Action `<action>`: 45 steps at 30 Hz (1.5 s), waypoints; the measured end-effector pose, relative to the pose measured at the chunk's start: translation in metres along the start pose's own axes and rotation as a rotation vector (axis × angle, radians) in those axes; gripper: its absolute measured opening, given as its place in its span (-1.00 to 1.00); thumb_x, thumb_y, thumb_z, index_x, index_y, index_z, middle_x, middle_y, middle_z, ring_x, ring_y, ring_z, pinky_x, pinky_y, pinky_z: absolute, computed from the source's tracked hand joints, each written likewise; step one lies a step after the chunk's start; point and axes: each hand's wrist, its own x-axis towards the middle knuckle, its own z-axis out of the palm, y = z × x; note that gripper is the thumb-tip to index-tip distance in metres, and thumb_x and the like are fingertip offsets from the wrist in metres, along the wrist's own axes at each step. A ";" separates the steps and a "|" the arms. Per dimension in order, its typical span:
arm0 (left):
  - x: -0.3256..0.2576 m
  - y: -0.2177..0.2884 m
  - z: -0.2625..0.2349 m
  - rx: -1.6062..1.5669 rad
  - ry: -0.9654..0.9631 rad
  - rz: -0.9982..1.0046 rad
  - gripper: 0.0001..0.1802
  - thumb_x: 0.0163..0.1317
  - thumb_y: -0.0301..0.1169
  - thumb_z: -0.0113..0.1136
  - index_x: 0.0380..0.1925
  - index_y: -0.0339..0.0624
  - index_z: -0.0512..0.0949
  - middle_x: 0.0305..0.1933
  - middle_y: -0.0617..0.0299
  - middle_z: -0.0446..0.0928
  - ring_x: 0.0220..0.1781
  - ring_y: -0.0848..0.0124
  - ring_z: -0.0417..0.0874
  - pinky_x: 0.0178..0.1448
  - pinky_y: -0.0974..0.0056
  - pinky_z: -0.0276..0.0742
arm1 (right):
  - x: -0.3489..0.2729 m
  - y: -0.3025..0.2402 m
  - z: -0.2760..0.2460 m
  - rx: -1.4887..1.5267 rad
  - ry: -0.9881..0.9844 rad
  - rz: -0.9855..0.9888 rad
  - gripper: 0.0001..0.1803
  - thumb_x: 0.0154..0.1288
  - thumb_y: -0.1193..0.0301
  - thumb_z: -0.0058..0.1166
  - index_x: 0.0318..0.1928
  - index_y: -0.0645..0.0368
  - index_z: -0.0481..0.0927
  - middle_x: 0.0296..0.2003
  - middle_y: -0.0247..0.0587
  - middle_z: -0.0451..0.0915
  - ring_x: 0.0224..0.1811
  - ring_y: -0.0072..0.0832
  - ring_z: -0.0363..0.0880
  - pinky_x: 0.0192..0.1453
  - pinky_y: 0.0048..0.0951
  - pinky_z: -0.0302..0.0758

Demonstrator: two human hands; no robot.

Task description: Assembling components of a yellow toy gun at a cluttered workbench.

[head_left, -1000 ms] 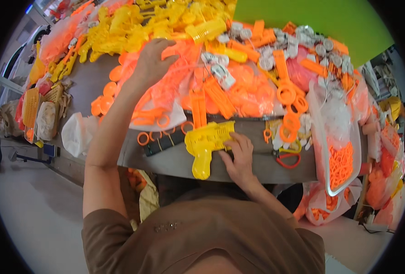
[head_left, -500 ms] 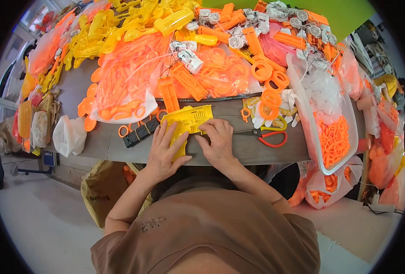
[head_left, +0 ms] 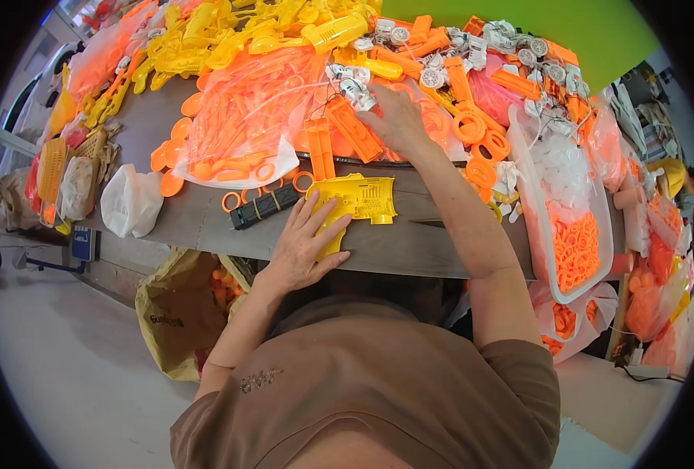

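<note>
A yellow plastic toy shell half (head_left: 366,198) lies hollow side up at the table's front edge, its inside ribbed and slotted. My left hand (head_left: 304,244) holds its left end, fingers laid over the shell and thumb at the near edge. Farther back, my right hand (head_left: 400,121) has its thumb and fingers around the right side of a white motor unit (head_left: 355,87) with thin wires. Part of that grip is hidden by the hand. Beside the unit lie two orange plastic cases (head_left: 355,129). A black strip-shaped block (head_left: 265,206) lies left of the shell.
Behind are a bag of orange parts (head_left: 245,109), heaped yellow shells (head_left: 198,39) and more white motor units (head_left: 433,76). On the right stands a clear bin (head_left: 563,297) of orange rings. A white bag (head_left: 130,202) sits left; an open sack (head_left: 159,313) stands below.
My right hand has left the yellow shell and reached forward to the white motor unit. My left hand stays on the shell. The whole view has shifted somewhat; my right arm now covers the red-handled scissors.
</note>
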 end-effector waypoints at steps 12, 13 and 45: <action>-0.002 -0.001 -0.002 -0.012 0.045 0.005 -0.38 0.11 -0.07 0.24 0.16 -0.06 0.42 0.30 -0.06 0.25 0.40 -0.10 0.12 0.40 -0.11 0.04 | 0.056 -0.022 -0.083 0.429 0.337 -0.391 -0.49 0.18 0.29 0.20 0.11 0.23 0.44 -0.15 -0.27 0.52 -0.09 -0.48 0.48 0.02 -0.45 0.43; -0.002 -0.002 -0.005 -0.007 0.051 0.003 -0.38 0.11 -0.07 0.24 0.16 -0.06 0.42 0.30 -0.06 0.25 0.40 -0.10 0.12 0.40 -0.11 0.04 | 0.056 -0.025 -0.091 0.485 0.283 -0.400 -0.46 0.17 0.32 0.20 0.13 0.26 0.41 -0.08 -0.23 0.49 -0.02 -0.46 0.45 0.07 -0.44 0.39; 0.133 -0.032 -0.177 -0.958 0.206 -0.101 -0.71 0.15 -0.38 0.25 -0.16 -0.26 0.47 -0.44 0.31 0.50 -0.59 0.60 0.37 -0.53 0.46 0.27 | 0.014 -0.087 -0.094 1.480 -0.486 0.011 -0.76 0.36 0.30 -0.02 -0.19 0.24 0.54 -0.53 -0.33 0.51 -0.60 -0.69 0.41 -0.55 -0.63 0.40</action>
